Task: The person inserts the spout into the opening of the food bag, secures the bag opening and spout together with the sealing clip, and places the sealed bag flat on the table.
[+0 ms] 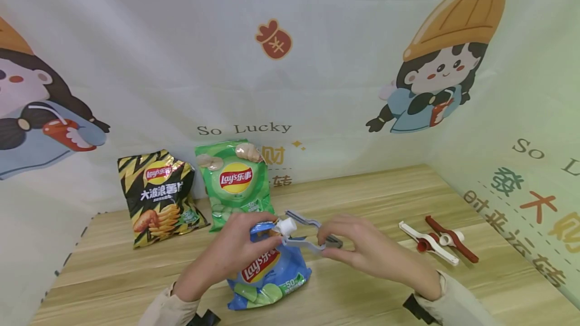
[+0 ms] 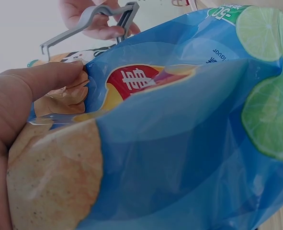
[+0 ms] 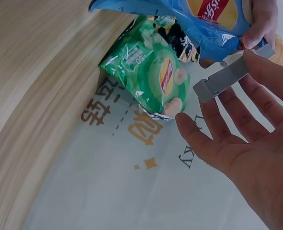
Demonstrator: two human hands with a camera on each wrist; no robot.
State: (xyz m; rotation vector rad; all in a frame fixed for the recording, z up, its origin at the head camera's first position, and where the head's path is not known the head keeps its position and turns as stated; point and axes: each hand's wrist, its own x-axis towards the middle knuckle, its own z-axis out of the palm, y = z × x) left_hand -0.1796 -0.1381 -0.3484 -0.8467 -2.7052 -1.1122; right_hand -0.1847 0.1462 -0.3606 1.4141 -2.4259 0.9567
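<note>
Blue bag [image 1: 272, 278] hides its contents; left hand [image 1: 239, 243] grips its top; right hand [image 1: 360, 246] holds grey clip [image 3: 227, 76] just right.

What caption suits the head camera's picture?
Left hand grips a blue chip bag; right hand holds an open gray clip.

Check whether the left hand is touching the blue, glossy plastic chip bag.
Touching: the left wrist view shows the left hand gripping the blue bag at one end, with no gap visible.
</note>
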